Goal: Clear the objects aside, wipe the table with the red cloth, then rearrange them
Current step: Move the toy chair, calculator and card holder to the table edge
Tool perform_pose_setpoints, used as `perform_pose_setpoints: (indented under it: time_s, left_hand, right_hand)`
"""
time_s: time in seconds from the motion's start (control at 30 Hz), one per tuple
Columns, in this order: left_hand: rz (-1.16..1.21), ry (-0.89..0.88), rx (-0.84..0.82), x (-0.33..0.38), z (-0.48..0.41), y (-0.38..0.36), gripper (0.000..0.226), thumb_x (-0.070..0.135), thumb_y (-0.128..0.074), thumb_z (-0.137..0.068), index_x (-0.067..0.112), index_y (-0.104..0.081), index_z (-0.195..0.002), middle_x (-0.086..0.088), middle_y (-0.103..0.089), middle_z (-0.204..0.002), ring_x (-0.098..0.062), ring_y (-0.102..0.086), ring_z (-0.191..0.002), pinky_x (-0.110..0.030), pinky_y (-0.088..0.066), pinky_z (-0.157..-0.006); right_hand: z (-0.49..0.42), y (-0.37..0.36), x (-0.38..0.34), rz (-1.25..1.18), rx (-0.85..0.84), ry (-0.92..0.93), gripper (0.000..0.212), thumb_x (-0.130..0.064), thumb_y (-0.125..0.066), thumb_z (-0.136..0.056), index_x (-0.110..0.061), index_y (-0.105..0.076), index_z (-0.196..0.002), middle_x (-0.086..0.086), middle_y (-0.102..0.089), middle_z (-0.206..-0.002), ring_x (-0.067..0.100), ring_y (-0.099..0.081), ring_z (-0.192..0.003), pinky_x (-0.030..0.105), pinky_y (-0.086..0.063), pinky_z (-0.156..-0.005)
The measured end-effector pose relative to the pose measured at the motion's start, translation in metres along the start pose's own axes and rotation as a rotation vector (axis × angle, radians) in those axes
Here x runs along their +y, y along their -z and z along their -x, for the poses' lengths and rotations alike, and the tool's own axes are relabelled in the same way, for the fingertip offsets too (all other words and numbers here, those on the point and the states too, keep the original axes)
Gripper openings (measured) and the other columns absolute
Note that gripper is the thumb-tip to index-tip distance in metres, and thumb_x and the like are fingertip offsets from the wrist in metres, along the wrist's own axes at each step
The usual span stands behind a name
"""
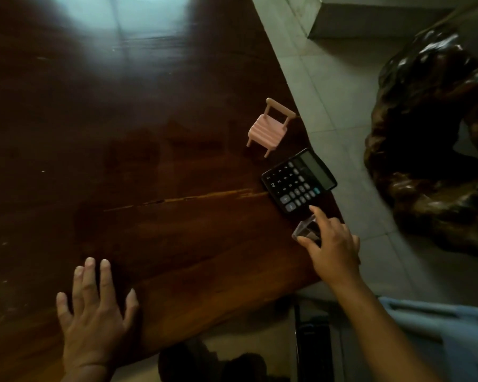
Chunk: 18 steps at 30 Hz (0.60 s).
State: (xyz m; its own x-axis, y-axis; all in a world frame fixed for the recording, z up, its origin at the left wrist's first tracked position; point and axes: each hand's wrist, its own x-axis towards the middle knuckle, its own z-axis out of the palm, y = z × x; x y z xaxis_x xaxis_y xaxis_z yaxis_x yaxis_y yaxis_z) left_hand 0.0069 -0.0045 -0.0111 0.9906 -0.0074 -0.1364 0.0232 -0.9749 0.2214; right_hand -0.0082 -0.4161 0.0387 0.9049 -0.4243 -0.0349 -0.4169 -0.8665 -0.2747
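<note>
Left hand point(94, 312) lies flat, palm down, fingers spread wide on the dark wooden table point(122, 161) near its front edge, holding nothing. Right hand point(333, 244) is curled around a small clear plastic box point(305, 230) by the table's right edge, thumb and fingers closed on its sides, index finger extended toward the black calculator point(298, 181) just beyond it. A pink miniature chair point(269, 128) stands upright farther back along the same edge; no red cloth in sight.

Glossy wooden table point(149, 161), plastic calculator point(298, 180)
</note>
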Motion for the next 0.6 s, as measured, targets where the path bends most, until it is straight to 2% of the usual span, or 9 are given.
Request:
perform_pose_setpoints:
  time_s: [0.2,0.33,0.5,0.6]
  left_hand:
    - [-0.026,0.004,0.017,-0.002,-0.001,-0.005,0.078,0.054,-0.032,-0.083,0.011,-0.026,-0.148,-0.015,-0.021,-0.157,-0.032,-0.017,-0.144,-0.067,-0.016,-0.107]
    - [-0.033,-0.034,0.044,-0.005,-0.001,-0.007,0.078,0.052,-0.033,-0.082,0.008,-0.030,-0.147,-0.018,-0.024,-0.155,-0.034,-0.021,-0.142,-0.069,-0.018,-0.104]
    - [-0.022,-0.008,0.013,-0.006,-0.004,-0.007,0.080,0.056,-0.033,-0.080,0.010,-0.035,-0.146,-0.017,-0.030,-0.154,-0.033,-0.027,-0.140,-0.068,-0.024,-0.103]
    - [-0.012,0.010,-0.027,-0.004,-0.004,-0.002,0.079,0.060,-0.029,-0.084,0.015,-0.029,-0.149,-0.012,-0.022,-0.158,-0.027,-0.016,-0.145,-0.063,-0.017,-0.109]
  right_hand:
    - [-0.001,-0.013,0.017,0.016,-0.016,-0.073,0.073,-0.036,-0.072,-0.084,-0.028,-0.035,-0.146,0.007,-0.058,-0.115,0.025,-0.052,-0.107,0.044,-0.035,-0.089]
    - [0.001,-0.022,0.016,0.072,-0.015,-0.072,0.074,-0.041,-0.069,-0.084,-0.020,-0.034,-0.146,0.012,-0.057,-0.121,0.031,-0.052,-0.111,0.051,-0.038,-0.092]
    - [0.001,-0.017,0.015,0.124,-0.032,-0.089,0.093,-0.058,-0.063,-0.082,-0.012,-0.023,-0.152,0.017,-0.046,-0.141,0.035,-0.043,-0.130,0.060,-0.025,-0.109]
    - [0.008,0.003,0.000,0.157,0.018,-0.058,0.097,-0.058,-0.067,-0.079,-0.008,-0.024,-0.150,0.019,-0.042,-0.142,0.038,-0.043,-0.128,0.064,-0.025,-0.109]
